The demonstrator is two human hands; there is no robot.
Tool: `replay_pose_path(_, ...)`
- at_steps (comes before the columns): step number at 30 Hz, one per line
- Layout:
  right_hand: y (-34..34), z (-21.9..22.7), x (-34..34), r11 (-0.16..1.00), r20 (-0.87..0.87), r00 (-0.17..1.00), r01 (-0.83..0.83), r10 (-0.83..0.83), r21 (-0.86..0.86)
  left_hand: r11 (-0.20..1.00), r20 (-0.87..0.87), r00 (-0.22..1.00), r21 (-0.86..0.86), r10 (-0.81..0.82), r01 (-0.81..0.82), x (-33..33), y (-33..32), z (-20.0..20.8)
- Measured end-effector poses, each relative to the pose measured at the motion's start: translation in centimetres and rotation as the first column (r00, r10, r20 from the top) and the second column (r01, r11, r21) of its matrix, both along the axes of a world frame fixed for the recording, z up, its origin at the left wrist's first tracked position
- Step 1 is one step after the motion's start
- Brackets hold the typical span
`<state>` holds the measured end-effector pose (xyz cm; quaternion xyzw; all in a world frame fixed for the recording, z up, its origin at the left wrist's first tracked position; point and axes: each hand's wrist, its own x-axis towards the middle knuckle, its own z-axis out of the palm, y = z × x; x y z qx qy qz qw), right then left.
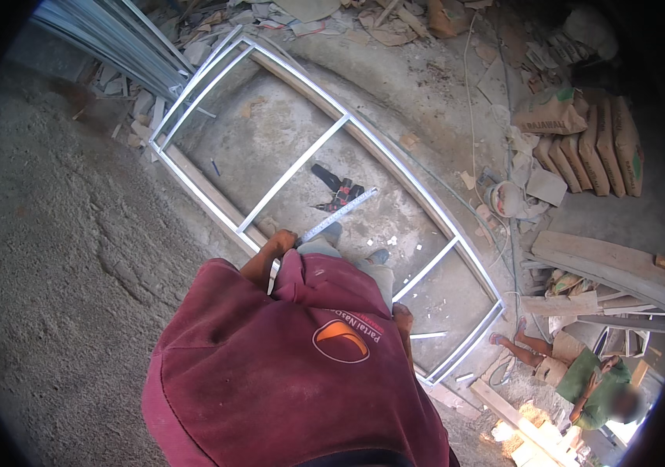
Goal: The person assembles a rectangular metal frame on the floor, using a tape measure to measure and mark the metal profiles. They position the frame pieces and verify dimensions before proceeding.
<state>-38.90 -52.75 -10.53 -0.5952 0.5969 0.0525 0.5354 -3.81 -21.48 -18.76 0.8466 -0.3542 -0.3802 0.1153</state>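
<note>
A large silver metal frame with crossbars lies on the ground around my feet. At its near side my left hand is closed at the lower end of a long pale strip with markings, like a ruler. The strip slants up to the right inside the frame. Just beyond it lies a black and red cordless drill. My right hand hangs low beside my body, near the end of a crossbar; its fingers are mostly hidden. My maroon shirt covers part of the frame's near side.
Long metal profiles are stacked at the far left. Brown sacks, a white bucket and boards stand or lie on the right. A co-worker in green is at lower right. A small dark stick lies inside the frame.
</note>
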Motion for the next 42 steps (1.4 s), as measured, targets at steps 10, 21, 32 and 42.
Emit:
replay_pose_path(10,-0.2,-1.5,-1.6,0.999,0.066,0.997,0.043,-0.045,0.028,0.999,0.004,0.999,-0.009,-0.042,0.042,0.2,-0.7,0.5)
replay_pose_path(21,-0.1,-1.5,-1.0,1.0,0.009,1.0,0.016,-0.016,0.021,1.0,-0.015,1.0,-0.02,-0.006,0.006,0.3,-0.3,-0.1)
replay_pose_path(32,-0.6,-2.0,-1.1,1.0,0.005,1.0,-0.019,0.019,0.0,1.0,-0.019,1.0,-0.018,0.003,-0.004,0.4,-0.7,-0.1)
replay_pose_path(42,-0.6,-1.1,-0.7,0.999,-0.003,0.999,-0.033,0.033,0.028,1.0,-0.029,1.0,-0.027,0.0,0.0,0.6,-0.7,-0.9)
